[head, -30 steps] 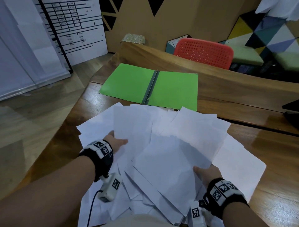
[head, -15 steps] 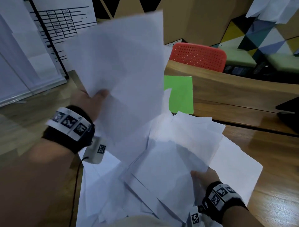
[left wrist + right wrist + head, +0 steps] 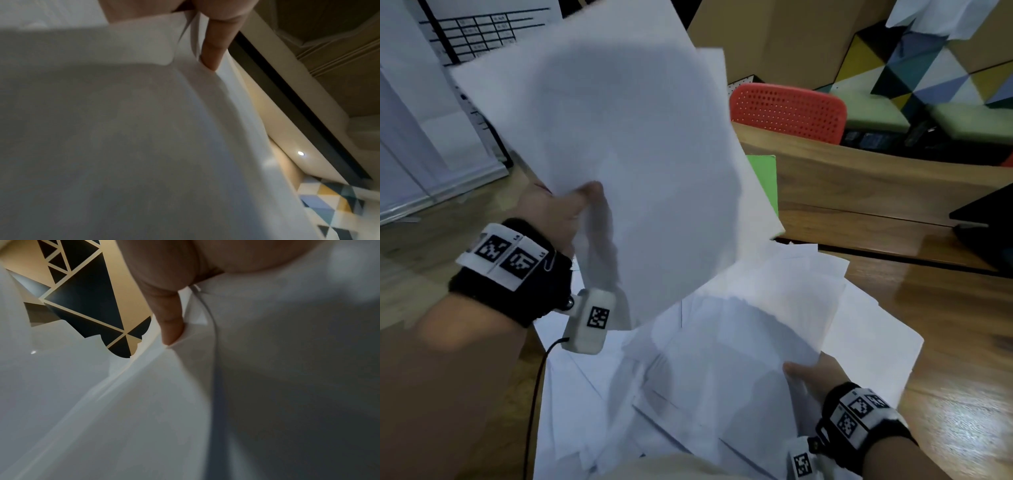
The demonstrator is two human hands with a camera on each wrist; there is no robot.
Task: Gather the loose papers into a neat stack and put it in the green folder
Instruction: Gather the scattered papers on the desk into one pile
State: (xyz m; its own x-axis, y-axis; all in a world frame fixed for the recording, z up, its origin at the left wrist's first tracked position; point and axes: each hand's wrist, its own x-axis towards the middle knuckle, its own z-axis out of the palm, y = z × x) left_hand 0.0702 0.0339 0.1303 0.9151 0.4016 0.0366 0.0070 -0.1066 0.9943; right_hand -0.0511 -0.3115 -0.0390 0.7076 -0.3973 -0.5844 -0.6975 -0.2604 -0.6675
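Observation:
My left hand (image 3: pixel 571 205) pinches a bunch of white sheets (image 3: pixel 619 144) by their lower left corner and holds them raised and tilted above the table. In the left wrist view the thumb (image 3: pixel 213 48) presses on those sheets (image 3: pixel 123 129). My right hand (image 3: pixel 815 377) grips the near right edge of a fan of papers (image 3: pixel 739 342) lying in the loose pile; its thumb (image 3: pixel 170 321) lies on top of the sheets (image 3: pixel 267 353). The green folder (image 3: pixel 765 178) shows only as a strip behind the raised sheets.
The pile lies on a wooden table (image 3: pixel 945 342) whose left edge runs beside my left forearm. A red perforated chair back (image 3: pixel 787 109) stands beyond the far edge. A dark object (image 3: pixel 986 219) sits at the right edge. A board with printed tables (image 3: pixel 476 34) leans at the left.
My left hand has lifted a bunch of sheets off the pile, up and toward me, and they now cover most of the green folder. The right hand has stayed on the pile's near right edge.

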